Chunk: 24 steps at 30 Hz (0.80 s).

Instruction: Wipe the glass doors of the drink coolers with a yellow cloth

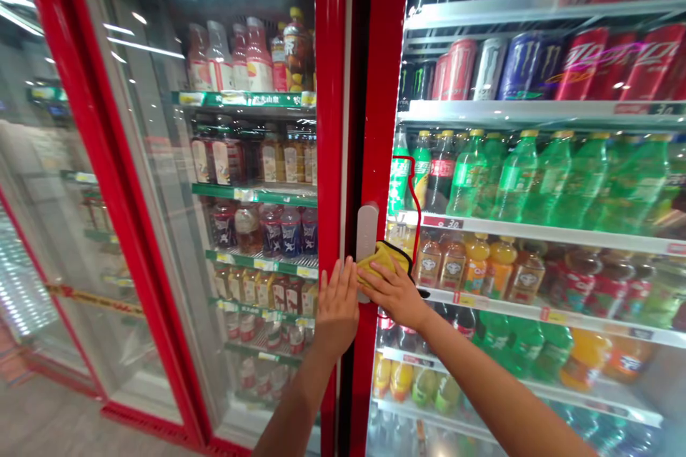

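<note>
My right hand [395, 293] presses a yellow cloth [386, 255] with a dark edge against the pale door handle [367, 228]. Its fingers lie over the cloth, and the handle's middle is hidden beneath. Just to the left, my left hand [339, 307] is stretched out with fingers extended and pointing up. It holds nothing and lies over the red frame [331, 121] of the left fridge door; whether the palm touches it I cannot tell. The handle sits on the red frame [379, 121] of the right-hand fridge.
Behind the right glass, shelves hold cans [522, 64], green bottles [517, 171] and orange drinks [476, 264]. The left fridge holds juice bottles [259, 61] and smaller drinks. A dark gap [360, 86] separates the two fridges. Grey floor [53, 414] shows at lower left.
</note>
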Tool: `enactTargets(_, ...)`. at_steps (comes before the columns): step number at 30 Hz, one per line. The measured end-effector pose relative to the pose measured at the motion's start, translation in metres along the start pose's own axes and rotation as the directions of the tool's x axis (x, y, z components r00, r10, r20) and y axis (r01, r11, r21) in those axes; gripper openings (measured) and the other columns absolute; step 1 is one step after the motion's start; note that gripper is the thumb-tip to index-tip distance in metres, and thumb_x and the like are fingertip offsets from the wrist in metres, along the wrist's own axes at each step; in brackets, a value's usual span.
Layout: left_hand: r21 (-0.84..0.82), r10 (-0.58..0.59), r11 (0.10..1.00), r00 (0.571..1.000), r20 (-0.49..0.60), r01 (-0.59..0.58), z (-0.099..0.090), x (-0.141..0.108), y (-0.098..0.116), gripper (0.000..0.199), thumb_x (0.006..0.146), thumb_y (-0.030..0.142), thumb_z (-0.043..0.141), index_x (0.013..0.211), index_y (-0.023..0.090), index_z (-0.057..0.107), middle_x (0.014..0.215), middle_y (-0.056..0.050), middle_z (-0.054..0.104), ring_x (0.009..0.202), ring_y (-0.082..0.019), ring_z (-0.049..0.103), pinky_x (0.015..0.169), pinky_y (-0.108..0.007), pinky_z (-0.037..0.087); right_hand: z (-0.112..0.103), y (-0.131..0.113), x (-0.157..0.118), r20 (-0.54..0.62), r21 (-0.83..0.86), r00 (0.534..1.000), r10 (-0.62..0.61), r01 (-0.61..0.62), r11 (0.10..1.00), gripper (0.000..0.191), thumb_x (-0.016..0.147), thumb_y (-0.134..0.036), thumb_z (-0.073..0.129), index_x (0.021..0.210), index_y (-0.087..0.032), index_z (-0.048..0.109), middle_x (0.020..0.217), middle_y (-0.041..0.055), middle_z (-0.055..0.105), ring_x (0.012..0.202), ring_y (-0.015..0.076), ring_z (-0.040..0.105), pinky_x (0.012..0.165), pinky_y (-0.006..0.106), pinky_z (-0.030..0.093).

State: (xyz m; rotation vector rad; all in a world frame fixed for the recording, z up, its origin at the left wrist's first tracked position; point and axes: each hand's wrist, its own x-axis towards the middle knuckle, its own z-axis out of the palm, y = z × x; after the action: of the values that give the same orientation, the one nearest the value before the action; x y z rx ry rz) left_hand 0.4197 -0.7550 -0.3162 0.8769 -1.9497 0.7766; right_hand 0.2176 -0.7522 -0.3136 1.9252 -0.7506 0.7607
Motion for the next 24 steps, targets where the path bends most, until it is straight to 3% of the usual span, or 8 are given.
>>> enactTargets(6, -0.023, 0.001, 1.0, 0.994, 0.11, 0.001, 0.016, -0.029, 0.006, 0.083, 0.089, 0.009, 0.044, 0.162, 0.011, 0.004, 0.164, -0.013, 0.034, 0.155, -0.026, 0.024, 0.124, -0.049, 0.031, 0.014, -0.016, -0.025, 0.0, -0.009, 1.0, -0.004, 0.004, 1.0, 0.038, 0.102, -0.017, 0.049, 0.134, -0.033, 0.064, 0.141, -0.0006, 0.065, 0.143, 0.0177, 0.045, 0.126, 0.052, 0.027)
enactTargets(10, -0.031, -0.029, 0.999, 0.998, 0.06, 0.031, 0.015, -0.025, 0.004, 0.081, 0.091, 0.013, 0.044, 0.163, 0.014, 0.005, 0.164, -0.014, 0.033, 0.155, -0.028, 0.024, 0.125, -0.052, 0.028, 0.007, -0.007, -0.011, -0.016, -0.04, 1.0, -0.011, 0.011, 0.999, 0.036, 0.101, -0.02, 0.054, 0.132, -0.035, 0.064, 0.142, -0.0017, 0.064, 0.144, 0.0169, 0.045, 0.125, 0.051, 0.027)
enactTargets(14, -0.05, -0.031, 0.998, 0.999, -0.02, 0.03, 0.009, 0.002, -0.001, 0.08, 0.094, 0.018, 0.045, 0.163, 0.015, 0.006, 0.167, -0.013, 0.027, 0.156, -0.029, 0.022, 0.127, -0.052, 0.022, -0.01, 0.018, 0.027, -0.003, -0.1, 0.998, 0.055, -0.055, 0.993, 0.041, 0.101, -0.019, 0.053, 0.139, -0.035, 0.058, 0.148, -0.0014, 0.059, 0.149, 0.0172, 0.037, 0.126, 0.05, 0.022)
enactTargets(20, -0.094, 0.031, 0.995, 0.999, -0.038, -0.035, -0.011, 0.059, -0.005, 0.086, 0.092, 0.015, 0.049, 0.163, 0.014, 0.0, 0.169, -0.015, 0.019, 0.158, -0.03, 0.01, 0.126, -0.057, 0.024, -0.046, 0.061, 0.091, -0.01, -0.203, 0.989, 0.148, -0.146, 0.968, 0.051, 0.103, -0.018, 0.048, 0.147, -0.041, 0.049, 0.157, -0.0052, 0.048, 0.154, 0.021, 0.029, 0.127, 0.049, 0.018)
enactTargets(24, -0.12, 0.062, 0.99, 0.995, -0.075, -0.071, -0.024, 0.09, -0.007, 0.084, 0.093, 0.013, 0.046, 0.163, 0.015, 0.0, 0.17, -0.014, 0.016, 0.158, -0.031, 0.006, 0.125, -0.059, 0.023, -0.069, 0.089, 0.119, -0.016, -0.25, 0.975, 0.224, -0.221, 0.943, 0.049, 0.103, -0.019, 0.047, 0.148, -0.04, 0.05, 0.158, -0.0015, 0.047, 0.152, 0.0248, 0.033, 0.124, 0.055, 0.019)
